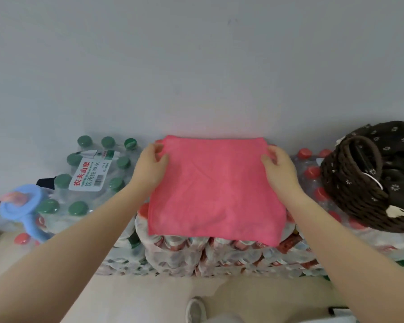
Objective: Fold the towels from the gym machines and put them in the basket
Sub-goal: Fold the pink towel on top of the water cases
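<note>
Basket (359, 183) cut by right edge

I see a plain pink towel (216, 190), a dark brown woven basket (352, 183) with white-flowered brown lining, green bottle caps (84, 141) at left, red caps (311, 172) at right.

- Soft, even, fairly bright light; shadows are faint.
- Wide-angle bending stretches the near forearms and the edges.
- Slightly soft overall; left edge blurred.
</note>
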Demonstrator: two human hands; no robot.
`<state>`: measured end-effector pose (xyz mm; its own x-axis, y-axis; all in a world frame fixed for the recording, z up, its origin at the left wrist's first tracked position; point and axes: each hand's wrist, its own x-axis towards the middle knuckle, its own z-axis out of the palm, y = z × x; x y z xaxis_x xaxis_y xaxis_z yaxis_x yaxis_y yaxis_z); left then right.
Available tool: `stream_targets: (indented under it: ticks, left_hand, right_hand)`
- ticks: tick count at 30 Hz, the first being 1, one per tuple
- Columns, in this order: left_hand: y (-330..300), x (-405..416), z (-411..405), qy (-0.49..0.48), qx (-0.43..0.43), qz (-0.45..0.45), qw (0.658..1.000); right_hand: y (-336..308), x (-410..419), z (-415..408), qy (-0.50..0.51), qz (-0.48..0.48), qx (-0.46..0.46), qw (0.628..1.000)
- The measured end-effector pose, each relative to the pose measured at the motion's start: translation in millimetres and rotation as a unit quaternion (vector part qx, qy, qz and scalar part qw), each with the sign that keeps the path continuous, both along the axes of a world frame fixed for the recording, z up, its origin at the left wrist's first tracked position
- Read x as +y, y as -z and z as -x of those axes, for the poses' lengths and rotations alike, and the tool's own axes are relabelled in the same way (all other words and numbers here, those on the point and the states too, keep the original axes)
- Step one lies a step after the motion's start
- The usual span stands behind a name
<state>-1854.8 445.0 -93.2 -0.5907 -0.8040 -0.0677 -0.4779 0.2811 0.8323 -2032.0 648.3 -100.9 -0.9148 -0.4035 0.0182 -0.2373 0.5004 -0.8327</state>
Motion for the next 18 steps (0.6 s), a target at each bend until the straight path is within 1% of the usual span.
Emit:
stream_targets:
  ticks: [2, 5, 11, 14, 16, 18]
  left_hand:
    - [-3, 11, -22, 0.006, -0.023, 0.029, 0.999]
    - [-4, 31, -52, 0.022, -0.059, 0.046, 0.997]
    - [10, 68, -96, -0.001, -0.058, 0.082, 0.995]
    - [20, 79, -107, -0.039, -0.047, 0.033, 0.998]
    - [25, 87, -111, -0.06, -0.041, -0.016, 0.997]
    - [26, 97, -111, -0.046, -0.041, -0.055, 0.997]
  right_hand:
    - [-1, 17, -20, 0.019, 0.002, 0.003, 1.0]
    - [-2, 39, -47, 0.065, 0.03, -0.021, 0.997]
    - [10, 75, -90, 0.147, -0.013, -0.028, 0.989]
    - [13, 80, -104, 0.167, 0.012, -0.049, 0.985]
    - [20, 81, -111, 0.175, 0.037, -0.091, 0.98]
    - [29, 84, -119, 0.154, 0.057, -0.143, 0.976]
